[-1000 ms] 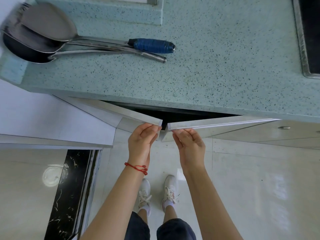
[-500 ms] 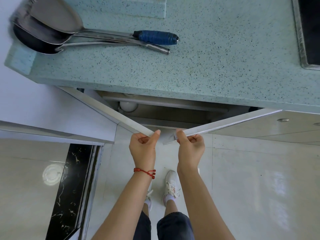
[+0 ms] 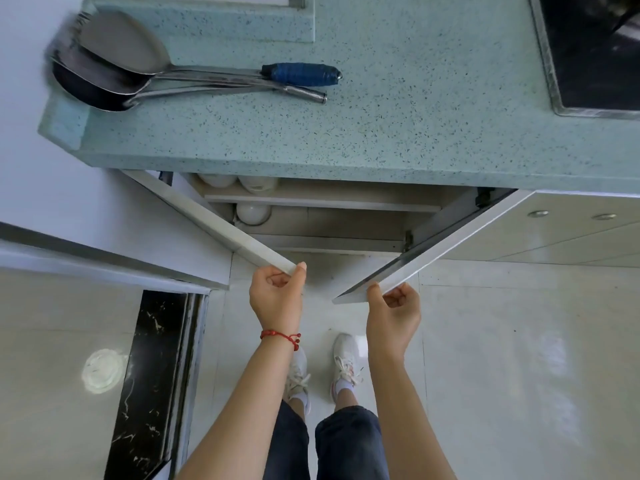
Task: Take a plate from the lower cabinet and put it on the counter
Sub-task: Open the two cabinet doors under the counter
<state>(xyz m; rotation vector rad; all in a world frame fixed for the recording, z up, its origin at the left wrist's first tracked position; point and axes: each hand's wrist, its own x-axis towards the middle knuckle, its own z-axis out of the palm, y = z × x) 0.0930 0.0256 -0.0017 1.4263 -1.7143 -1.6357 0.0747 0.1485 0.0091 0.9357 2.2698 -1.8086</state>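
Item: lower cabinet, both doors part-open. Our left hand was clamped on the left door edge, our right hand on the right door edge, hands apart. White crockery showed on the shelves; no plate identifiable. Counter held ladles. Risk, we judged: reaching in blind could knock stacked crockery.
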